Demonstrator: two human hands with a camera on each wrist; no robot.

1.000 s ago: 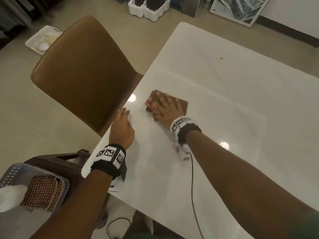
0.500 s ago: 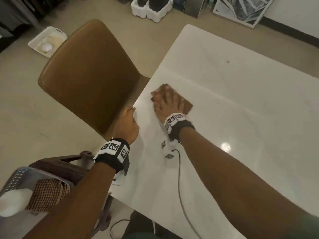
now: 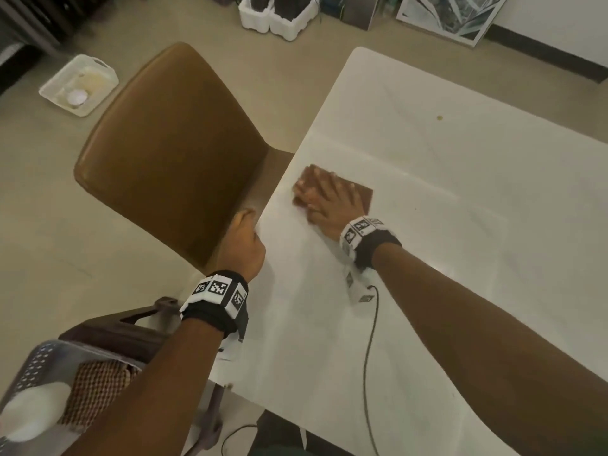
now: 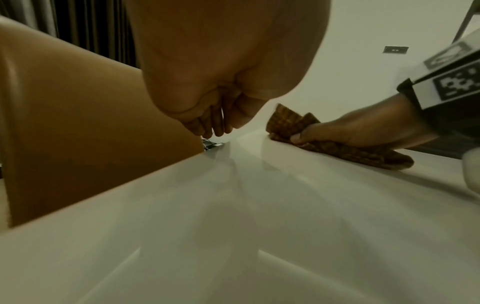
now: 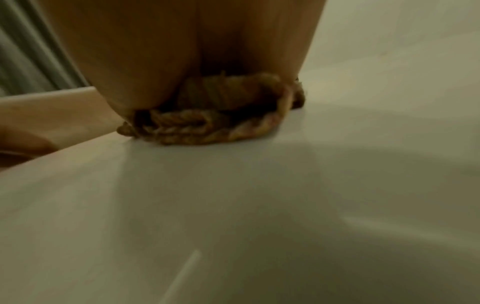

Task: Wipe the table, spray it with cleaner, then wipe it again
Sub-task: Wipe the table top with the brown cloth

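Observation:
A brown checked cloth [image 3: 363, 194] lies on the white table [image 3: 460, 209] near its left edge. My right hand [image 3: 324, 195] presses flat on it with straight, spread fingers. In the left wrist view the cloth [image 4: 285, 123] curls up in front of the right hand [image 4: 350, 133], and the thumb presses its edge. The right wrist view shows the cloth [image 5: 207, 123] bunched under the palm. At the table's left edge, beside the chair, my left hand [image 3: 245, 238] is empty. Its fingers [image 4: 210, 127] hang loosely curled.
A brown chair [image 3: 174, 153] stands against the table's left edge. At lower left a grey basket [image 3: 39, 373] holding another checked cloth sits on a dark stool [image 3: 125, 327]. A black cable [image 3: 370, 340] trails over the table. A small spot [image 3: 440, 118] marks the far tabletop.
My left hand has slid from lying on the tabletop out to the edge by the chair, fingers curling. The right hand stays pressed on the cloth, shifting it slightly near the left edge.

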